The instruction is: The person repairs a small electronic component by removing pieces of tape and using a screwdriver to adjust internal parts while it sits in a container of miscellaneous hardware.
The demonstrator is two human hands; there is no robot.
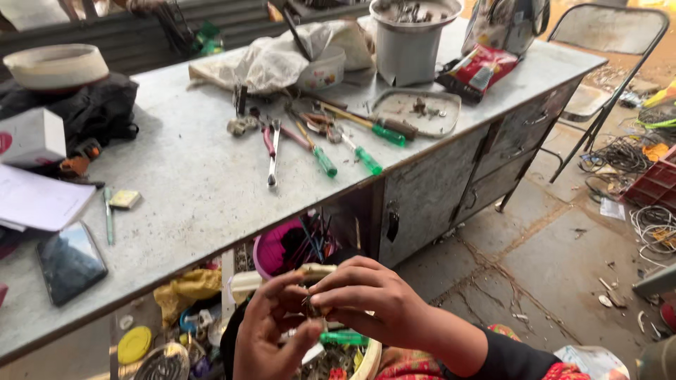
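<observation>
Small metal part [310, 304] is sitting below the counter [197, 204] edge; I'm pinching it with my right hand [373, 299] while my left hand [271, 331] is cupping underneath, steadying it.

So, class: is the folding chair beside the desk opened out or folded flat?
Opened out: the folding chair stands on spread legs beside the metal desk, its seat level.

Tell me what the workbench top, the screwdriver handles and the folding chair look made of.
The workbench top looks like sheet metal: dull grey, scuffed and stained. The screwdriver handles look like translucent green plastic, glossy with bright highlights. The folding chair appears to be painted metal tubing with a flat grey back panel, worn and dusty; its exact material is uncertain.
</observation>
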